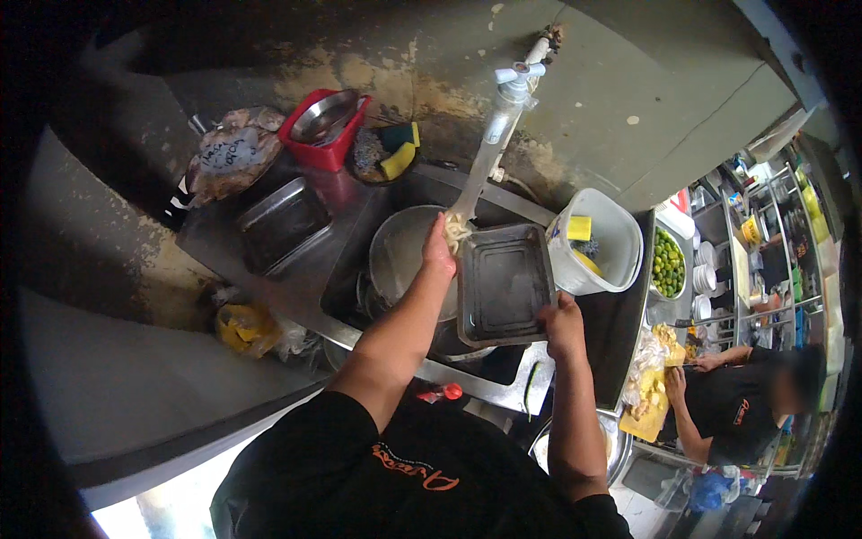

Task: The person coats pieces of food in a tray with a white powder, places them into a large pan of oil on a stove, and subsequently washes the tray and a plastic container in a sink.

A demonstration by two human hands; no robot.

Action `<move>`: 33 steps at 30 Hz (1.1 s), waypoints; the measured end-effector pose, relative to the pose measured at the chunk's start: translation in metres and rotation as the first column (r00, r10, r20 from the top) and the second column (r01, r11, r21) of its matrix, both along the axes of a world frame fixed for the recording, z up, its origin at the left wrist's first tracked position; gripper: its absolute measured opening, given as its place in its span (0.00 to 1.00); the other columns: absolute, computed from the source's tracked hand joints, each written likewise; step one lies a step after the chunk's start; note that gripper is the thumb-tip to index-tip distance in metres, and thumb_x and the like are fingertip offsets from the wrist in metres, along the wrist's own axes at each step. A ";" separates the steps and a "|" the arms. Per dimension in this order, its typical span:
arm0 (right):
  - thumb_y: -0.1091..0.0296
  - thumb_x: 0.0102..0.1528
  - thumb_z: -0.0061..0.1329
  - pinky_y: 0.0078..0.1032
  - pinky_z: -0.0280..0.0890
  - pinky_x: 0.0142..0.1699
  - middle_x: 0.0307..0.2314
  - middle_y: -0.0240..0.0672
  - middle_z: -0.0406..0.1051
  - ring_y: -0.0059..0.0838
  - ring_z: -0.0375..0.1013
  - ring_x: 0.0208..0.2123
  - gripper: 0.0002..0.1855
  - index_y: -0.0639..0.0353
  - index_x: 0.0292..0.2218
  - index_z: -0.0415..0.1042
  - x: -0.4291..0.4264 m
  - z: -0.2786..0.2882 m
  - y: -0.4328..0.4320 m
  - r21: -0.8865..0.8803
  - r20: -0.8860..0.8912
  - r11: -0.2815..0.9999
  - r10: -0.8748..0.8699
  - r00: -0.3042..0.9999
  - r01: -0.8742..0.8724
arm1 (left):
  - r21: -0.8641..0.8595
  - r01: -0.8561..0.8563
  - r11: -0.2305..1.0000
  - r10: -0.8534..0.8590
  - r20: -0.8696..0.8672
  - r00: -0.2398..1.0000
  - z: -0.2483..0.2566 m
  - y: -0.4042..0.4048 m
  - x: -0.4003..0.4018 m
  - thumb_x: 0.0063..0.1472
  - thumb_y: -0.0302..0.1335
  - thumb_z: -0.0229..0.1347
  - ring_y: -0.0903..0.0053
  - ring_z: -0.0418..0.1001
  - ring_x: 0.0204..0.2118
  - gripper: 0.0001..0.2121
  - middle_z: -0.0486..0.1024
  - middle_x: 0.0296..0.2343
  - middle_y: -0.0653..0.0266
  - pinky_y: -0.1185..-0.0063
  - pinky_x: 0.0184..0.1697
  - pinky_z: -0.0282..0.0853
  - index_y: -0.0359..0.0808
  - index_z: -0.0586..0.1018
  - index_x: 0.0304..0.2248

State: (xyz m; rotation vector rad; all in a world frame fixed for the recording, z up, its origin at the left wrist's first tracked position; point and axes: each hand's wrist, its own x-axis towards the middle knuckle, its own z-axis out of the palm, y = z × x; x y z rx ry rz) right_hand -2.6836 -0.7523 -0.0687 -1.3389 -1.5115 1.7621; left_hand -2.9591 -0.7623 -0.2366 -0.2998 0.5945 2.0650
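Note:
My right hand (566, 322) grips the near right corner of a rectangular metal tray (508, 283), which is tilted above the sink. At the tray's left edge, my left hand (439, 248) is up against the end of a clear sleeve or hose (479, 168) hanging from the tap (515, 84). Pale, bunched material (458, 232) shows by its fingers; whether the hand closes on it I cannot tell. Beneath my left forearm stands a large round metal pot (404, 246) in the sink, holding cloudy liquid.
Another metal tray (286, 226) lies on the left drainboard, near a red plastic container (323, 131) and a bowl with sponges (382, 155). A white tub (596, 242) holds more sponges. Green citrus fruits (667, 264) fill a container at right. A co-worker's hands (687, 377) are at a yellow cutting board (646, 421).

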 end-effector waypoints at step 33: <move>0.76 0.50 0.45 0.46 0.65 0.39 0.29 0.57 0.73 0.61 0.72 0.34 0.07 0.65 0.33 0.68 -0.020 -0.064 -0.002 0.623 0.432 0.762 -0.147 0.890 -0.177 | 0.107 0.266 0.958 -0.267 -0.002 0.964 0.027 -0.008 -0.004 0.64 0.39 0.53 0.70 0.76 0.33 0.13 0.77 0.36 0.64 0.80 0.28 0.71 0.42 0.74 0.43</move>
